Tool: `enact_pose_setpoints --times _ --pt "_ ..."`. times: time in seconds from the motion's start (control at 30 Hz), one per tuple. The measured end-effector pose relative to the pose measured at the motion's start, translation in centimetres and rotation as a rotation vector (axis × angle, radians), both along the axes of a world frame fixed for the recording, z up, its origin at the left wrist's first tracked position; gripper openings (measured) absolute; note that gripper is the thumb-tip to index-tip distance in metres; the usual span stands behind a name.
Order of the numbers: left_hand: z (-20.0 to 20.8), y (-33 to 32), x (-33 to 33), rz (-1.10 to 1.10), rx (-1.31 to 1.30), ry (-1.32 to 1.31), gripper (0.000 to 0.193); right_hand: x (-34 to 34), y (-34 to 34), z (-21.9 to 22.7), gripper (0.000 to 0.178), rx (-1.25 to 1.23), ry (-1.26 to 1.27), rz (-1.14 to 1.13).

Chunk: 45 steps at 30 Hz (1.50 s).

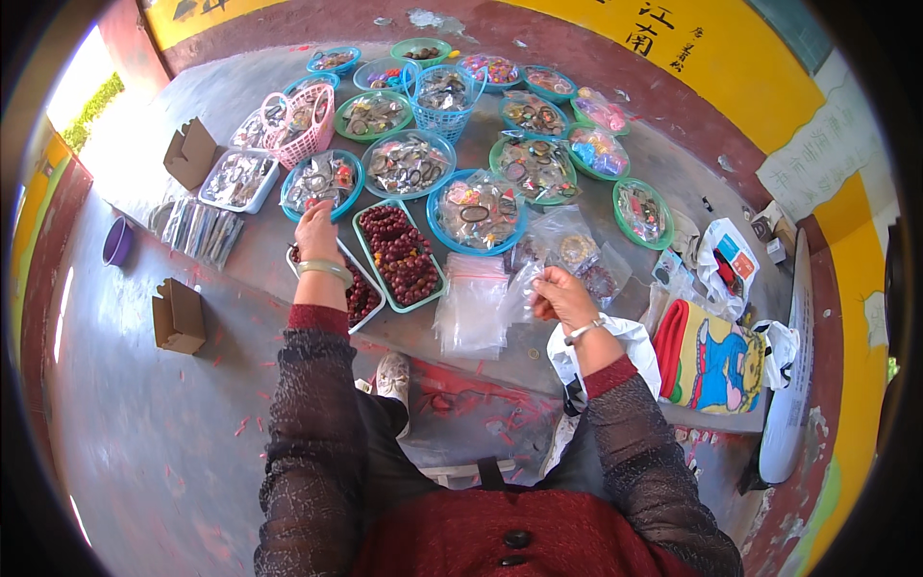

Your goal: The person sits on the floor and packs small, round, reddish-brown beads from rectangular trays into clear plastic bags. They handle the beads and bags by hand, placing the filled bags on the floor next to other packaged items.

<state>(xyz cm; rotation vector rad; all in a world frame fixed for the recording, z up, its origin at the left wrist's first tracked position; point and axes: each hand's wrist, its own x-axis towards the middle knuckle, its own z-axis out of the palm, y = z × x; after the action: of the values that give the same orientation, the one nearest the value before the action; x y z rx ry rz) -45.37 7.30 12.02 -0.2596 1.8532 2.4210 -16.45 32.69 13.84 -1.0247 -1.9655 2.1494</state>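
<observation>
My left hand [319, 236], with a green bangle on its wrist, is over the far end of a white tray [377, 310] of dark red beaded bracelets. Its fingers are drawn together near the blue bowl [360, 185] of bagged items; what they hold, if anything, is hidden. Beside that tray stands a pale green tray [440, 289] filled with dark red bead bracelets [399, 252]. My right hand [564, 298] pinches a small clear plastic bag [520, 291]. A stack of flat clear bags [471, 308] lies between my hands, and larger bags with beaded bracelets [577, 252] rest beyond my right hand.
Many blue and green bowls, a pink basket [306, 144] and a blue basket [441, 123] crowd the far side. Cardboard boxes [179, 315] and a purple bowl [118, 241] sit left. A folded colourful cloth [716, 361] and a white bag [635, 341] lie right.
</observation>
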Motion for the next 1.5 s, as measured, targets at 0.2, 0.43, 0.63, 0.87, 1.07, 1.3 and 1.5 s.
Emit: enact_pose_setpoints --times 0.2,0.43,0.63,0.87,1.07,1.3,1.5 --pt "9.5 1.3 12.0 -0.31 0.322 0.107 0.019 -1.7 -2.9 -5.0 0.013 -0.377 0.129 -0.178" --pt "7.4 1.2 14.1 -0.362 0.269 0.078 0.015 -0.5 -7.1 -18.3 0.028 -0.705 -0.269 -0.23" --pt "7.0 1.7 13.2 -0.356 0.198 -0.009 0.016 0.2 -7.5 -18.2 0.029 -0.689 -0.263 -0.193" --pt "6.6 2.3 13.6 -0.419 0.179 0.001 0.017 0.2 -6.2 -17.6 0.024 -0.444 -0.303 -0.374" --pt "6.5 2.5 13.6 -0.461 0.17 0.016 0.018 0.6 -6.5 -15.9 0.017 -0.389 -0.392 -0.341" --pt "7.0 3.8 14.1 -0.485 0.174 0.007 0.016 0.4 4.6 -12.8 0.015 -0.05 -0.305 -0.41" --pt "7.3 4.7 14.4 -0.496 0.146 0.013 0.016 1.9 14.5 -14.6 0.012 -0.091 -0.264 -0.635"
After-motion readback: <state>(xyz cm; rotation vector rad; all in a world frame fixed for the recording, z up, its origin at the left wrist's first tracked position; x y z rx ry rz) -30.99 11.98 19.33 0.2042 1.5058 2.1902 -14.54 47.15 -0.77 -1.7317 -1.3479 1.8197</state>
